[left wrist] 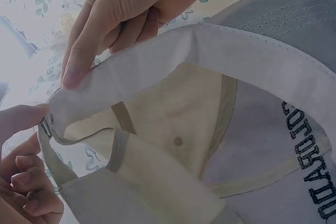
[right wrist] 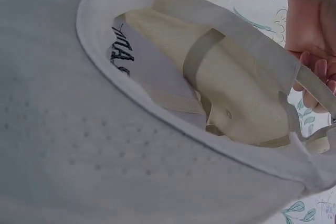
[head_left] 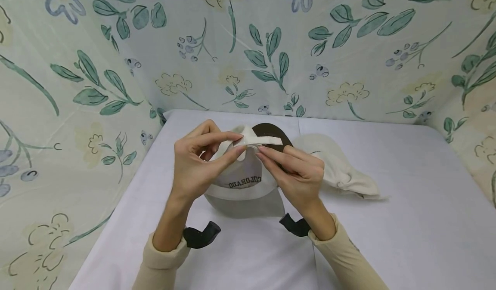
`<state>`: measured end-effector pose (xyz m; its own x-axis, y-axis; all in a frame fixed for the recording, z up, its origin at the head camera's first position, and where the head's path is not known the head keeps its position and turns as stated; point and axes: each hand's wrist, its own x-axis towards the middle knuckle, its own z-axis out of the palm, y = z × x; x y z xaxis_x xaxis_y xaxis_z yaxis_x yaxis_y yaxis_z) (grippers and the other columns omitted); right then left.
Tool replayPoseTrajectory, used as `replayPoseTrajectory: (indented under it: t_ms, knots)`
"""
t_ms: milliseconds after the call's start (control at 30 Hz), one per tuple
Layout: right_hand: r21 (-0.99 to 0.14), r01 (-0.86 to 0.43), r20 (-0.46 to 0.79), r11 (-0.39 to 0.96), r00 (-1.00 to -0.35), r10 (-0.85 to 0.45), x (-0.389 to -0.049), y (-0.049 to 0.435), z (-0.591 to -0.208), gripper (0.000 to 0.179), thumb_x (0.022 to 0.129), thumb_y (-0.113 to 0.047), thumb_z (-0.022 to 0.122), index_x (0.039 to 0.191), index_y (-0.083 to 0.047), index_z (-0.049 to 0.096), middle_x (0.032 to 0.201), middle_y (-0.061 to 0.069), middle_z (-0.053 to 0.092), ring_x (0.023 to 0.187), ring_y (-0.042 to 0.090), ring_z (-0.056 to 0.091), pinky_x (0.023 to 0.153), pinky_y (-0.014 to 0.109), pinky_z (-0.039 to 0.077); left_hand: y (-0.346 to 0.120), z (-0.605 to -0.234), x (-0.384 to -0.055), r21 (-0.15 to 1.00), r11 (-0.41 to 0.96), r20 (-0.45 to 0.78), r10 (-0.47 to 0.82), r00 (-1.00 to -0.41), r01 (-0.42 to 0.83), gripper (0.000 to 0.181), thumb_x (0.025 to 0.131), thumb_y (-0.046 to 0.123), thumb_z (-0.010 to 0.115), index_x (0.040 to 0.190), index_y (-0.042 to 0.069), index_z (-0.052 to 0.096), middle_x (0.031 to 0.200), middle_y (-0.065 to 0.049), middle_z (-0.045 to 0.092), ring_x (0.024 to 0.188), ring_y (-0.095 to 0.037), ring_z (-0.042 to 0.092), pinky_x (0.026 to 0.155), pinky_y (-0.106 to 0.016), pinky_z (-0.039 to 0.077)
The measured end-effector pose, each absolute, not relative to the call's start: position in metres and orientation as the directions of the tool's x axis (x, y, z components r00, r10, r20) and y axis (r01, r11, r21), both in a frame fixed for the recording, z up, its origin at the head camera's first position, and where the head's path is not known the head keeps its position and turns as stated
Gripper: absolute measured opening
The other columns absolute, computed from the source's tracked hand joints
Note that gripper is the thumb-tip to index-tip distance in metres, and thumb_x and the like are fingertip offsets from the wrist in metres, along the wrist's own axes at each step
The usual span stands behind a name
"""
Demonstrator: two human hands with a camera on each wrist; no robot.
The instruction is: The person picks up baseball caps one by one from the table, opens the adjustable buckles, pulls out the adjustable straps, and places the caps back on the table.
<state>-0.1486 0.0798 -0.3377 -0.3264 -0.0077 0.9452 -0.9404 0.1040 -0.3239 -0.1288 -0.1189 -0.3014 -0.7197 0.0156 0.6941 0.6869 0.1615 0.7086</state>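
A pale baseball cap (head_left: 242,194) is held up in front, its grey brim (head_left: 248,208) toward me and its inside showing. Mirrored COLORADO stitching (head_left: 245,182) reads across the inner front panel. At the back of the cap, my left hand (head_left: 193,161) pinches the band between thumb and index finger. My right hand (head_left: 298,174) pinches the closure just beside it. A loose end of the white strap (head_left: 271,140) sticks out to the right above the right fingers. The left wrist view shows a small metal buckle (left wrist: 46,128) on the strap.
Behind the held cap, a dark brown brim (head_left: 271,131) lies on the white-covered table (head_left: 418,165). To its right lies a cream cloth hat (head_left: 329,152) with a crumpled end. Floral fabric (head_left: 271,62) hangs at the back and sides. Black wrist mounts (head_left: 201,236) sit at both cuffs.
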Motion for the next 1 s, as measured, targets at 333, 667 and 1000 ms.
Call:
replayPoseTrajectory:
  t_ms: [333, 667, 1000]
  knots:
    - [-0.284, -0.945, 0.959, 0.162, -0.284, 0.024, -0.1481, 0.0807, -0.3388, 0.02, 0.094, -0.01, 0.077, 0.086, 0.008, 0.079, 0.052, -0.005, 0.03, 0.05, 0.004, 0.022, 0.049, 0.014, 0.018, -0.1139, -0.3026, -0.1271, 0.695, 0.187, 0.703, 0.026, -0.711, 0.694, 0.021, 0.076, -0.006, 0.087, 0.096, 0.0, 0.083, 0.07, 0.001, 0.045, 0.063, -0.015, 0.038, 0.051, -0.022, 0.025]
    - [-0.284, -0.939, 0.957, 0.195, -0.29, -0.004, -0.1466, 0.0837, -0.3349, 0.023, 0.097, -0.013, 0.074, 0.087, 0.007, 0.078, 0.053, -0.004, 0.033, 0.05, 0.004, 0.023, 0.049, 0.015, 0.019, -0.1122, -0.3051, -0.1297, 0.646, 0.224, 0.733, 0.086, -0.675, 0.73, 0.023, 0.078, -0.004, 0.087, 0.1, 0.001, 0.083, 0.072, 0.002, 0.045, 0.063, -0.01, 0.038, 0.053, -0.022, 0.026]
    - [-0.287, -0.934, 0.955, 0.213, -0.295, -0.005, -0.1461, 0.0844, -0.3333, 0.023, 0.097, -0.014, 0.074, 0.087, 0.006, 0.079, 0.053, -0.004, 0.033, 0.05, 0.004, 0.023, 0.049, 0.015, 0.019, -0.1101, -0.3043, -0.1298, 0.641, 0.248, 0.728, 0.106, -0.678, 0.727, 0.016, 0.081, 0.0, 0.086, 0.095, 0.004, 0.083, 0.072, 0.002, 0.045, 0.062, -0.016, 0.039, 0.054, -0.022, 0.027]
